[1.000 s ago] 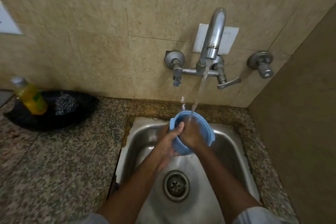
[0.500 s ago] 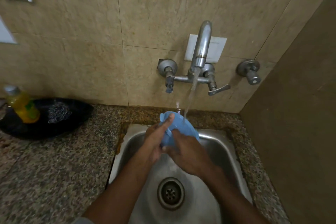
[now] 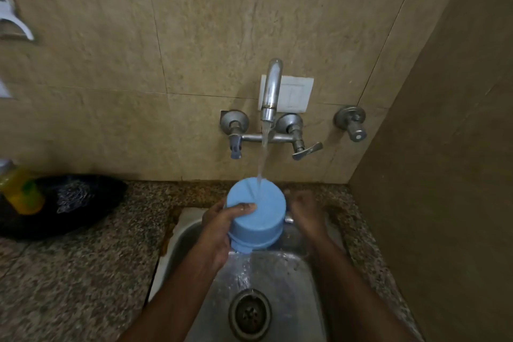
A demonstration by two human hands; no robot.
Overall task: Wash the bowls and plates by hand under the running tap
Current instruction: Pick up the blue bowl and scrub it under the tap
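A light blue plastic bowl (image 3: 256, 216) is turned bottom-up over the steel sink (image 3: 277, 280). My left hand (image 3: 219, 228) grips its left side, thumb across the flat base. Water from the wall tap (image 3: 272, 91) falls onto the base and runs off into the basin. My right hand (image 3: 305, 211) hovers just right of the bowl, apart from it, fingers loosely curled and holding nothing.
A black dish (image 3: 63, 203) on the granite counter (image 3: 83, 272) at left holds a steel scrubber (image 3: 72, 197) and a yellow soap bottle (image 3: 19, 191). A brown side wall (image 3: 444, 175) closes the right. The drain (image 3: 249, 314) sits at the sink's centre.
The bowl has been flipped from opening-up to base-up under the stream. My right hand has come off the bowl and moved to the right; my left hand kept hold.
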